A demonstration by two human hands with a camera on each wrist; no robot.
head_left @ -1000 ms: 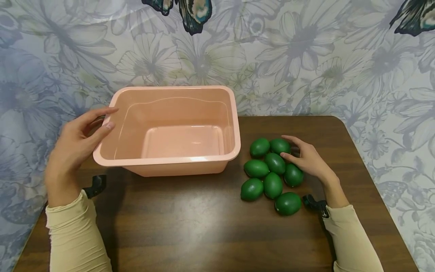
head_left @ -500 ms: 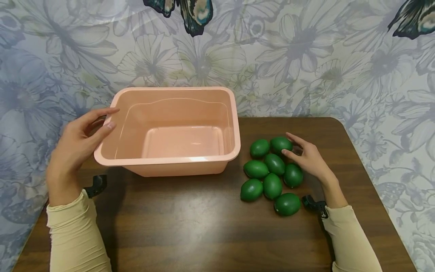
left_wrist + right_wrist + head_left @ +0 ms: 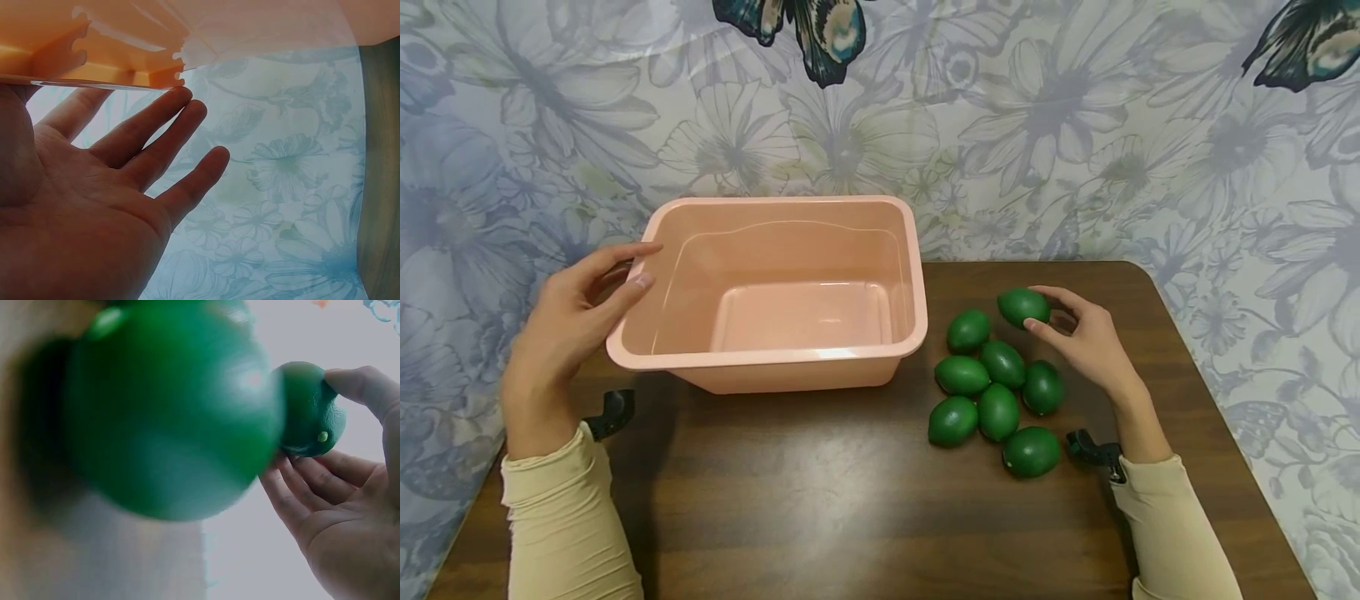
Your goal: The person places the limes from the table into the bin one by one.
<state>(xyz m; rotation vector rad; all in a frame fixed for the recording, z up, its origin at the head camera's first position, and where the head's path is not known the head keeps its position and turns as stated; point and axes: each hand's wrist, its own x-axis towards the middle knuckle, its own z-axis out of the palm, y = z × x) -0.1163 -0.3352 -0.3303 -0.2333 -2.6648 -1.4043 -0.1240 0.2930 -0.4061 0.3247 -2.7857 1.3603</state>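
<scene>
A pink plastic basin (image 3: 790, 242) stands at the table's back left with its inside bare. My left hand (image 3: 568, 321) holds its left rim, thumb and index finger on the edge; in the left wrist view the other fingers (image 3: 156, 137) stretch below the rim. With thumb and fingertips my right hand (image 3: 1090, 342) pinches a green lime (image 3: 1021, 307), just behind a group of several more limes (image 3: 1002, 364). The right wrist view shows the held lime (image 3: 309, 409) between thumb and fingers, partly covered by a blurred nearer lime (image 3: 175, 419).
The brown wooden table (image 3: 820, 483) reaches back to a wall covering (image 3: 1000, 150) printed with flowers and butterflies. To the right of the limes runs the table's slanted right edge. Black camera mounts (image 3: 1093, 450) sit at both wrists.
My right hand has closed on the rearmost lime and raised it slightly up and away from the others. The left hand stays at the basin's rim.
</scene>
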